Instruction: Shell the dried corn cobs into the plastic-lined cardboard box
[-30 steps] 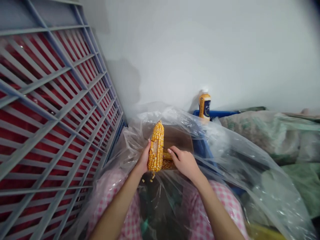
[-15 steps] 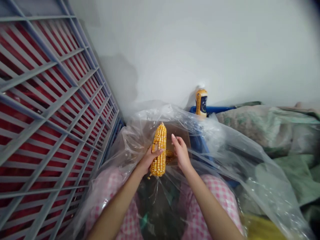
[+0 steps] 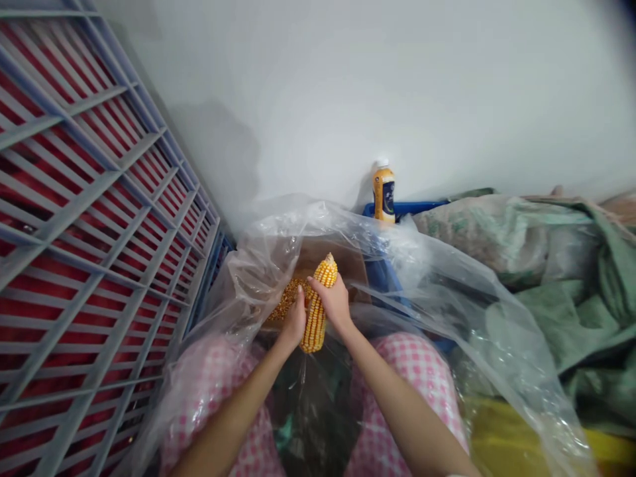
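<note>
An ear of corn point(image 3: 314, 326) with yellow kernels stands slightly tilted between my hands, its pale tip up and leaning right. My right hand point(image 3: 334, 303) wraps round its upper right side, the thumb lying across the front. Against its left side is my left hand point(image 3: 296, 320), closed on the ear with the thumb pointing up; its other fingers are partly hidden. Loose corn kernels point(image 3: 284, 299) lie behind my left hand in a cardboard box point(image 3: 348, 250) lined by a clear plastic sheet point(image 3: 258, 265).
A tall plastic crate point(image 3: 106, 265) with red contents rises on the left. On the right are a blue bin point(image 3: 385, 275), an orange bottle point(image 3: 384, 195) with a white cap, and greenish sacks point(image 3: 551, 318). A white wall point(image 3: 308, 99) stands in front.
My right hand has moved left and closed round the ear of corn. The ear now leans right, and my left hand has shifted to its side. The view has turned slightly right.
</note>
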The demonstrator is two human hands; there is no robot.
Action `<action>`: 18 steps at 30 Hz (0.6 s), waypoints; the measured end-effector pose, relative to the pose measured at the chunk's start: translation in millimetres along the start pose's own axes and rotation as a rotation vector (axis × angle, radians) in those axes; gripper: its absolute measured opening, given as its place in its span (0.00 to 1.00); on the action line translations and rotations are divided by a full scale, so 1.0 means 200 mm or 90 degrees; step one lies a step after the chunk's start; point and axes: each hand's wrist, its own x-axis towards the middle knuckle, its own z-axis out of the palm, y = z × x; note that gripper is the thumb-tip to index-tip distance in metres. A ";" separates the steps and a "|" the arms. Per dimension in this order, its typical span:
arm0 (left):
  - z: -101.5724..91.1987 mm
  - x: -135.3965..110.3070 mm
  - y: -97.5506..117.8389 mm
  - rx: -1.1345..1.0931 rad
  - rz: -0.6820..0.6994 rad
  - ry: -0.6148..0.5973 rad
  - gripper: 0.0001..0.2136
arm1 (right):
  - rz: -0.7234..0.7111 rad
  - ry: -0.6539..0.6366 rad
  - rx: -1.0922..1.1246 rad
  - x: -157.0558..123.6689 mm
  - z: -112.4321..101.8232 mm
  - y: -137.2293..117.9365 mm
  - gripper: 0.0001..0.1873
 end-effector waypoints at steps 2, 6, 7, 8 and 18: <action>0.00 0.01 -0.04 0.119 0.068 0.074 0.17 | -0.010 0.005 -0.027 -0.03 0.03 -0.01 0.24; 0.00 0.02 -0.06 0.301 0.163 0.129 0.23 | -0.031 0.025 -0.061 -0.06 0.07 -0.03 0.21; 0.00 0.02 -0.05 0.317 0.175 0.128 0.24 | -0.037 0.031 -0.064 -0.06 0.07 -0.03 0.21; 0.00 0.03 -0.05 0.329 0.185 0.128 0.24 | -0.044 0.035 -0.064 -0.06 0.08 -0.03 0.20; -0.01 0.09 -0.09 0.459 0.198 0.108 0.27 | 0.001 0.080 -0.002 0.00 0.09 0.09 0.20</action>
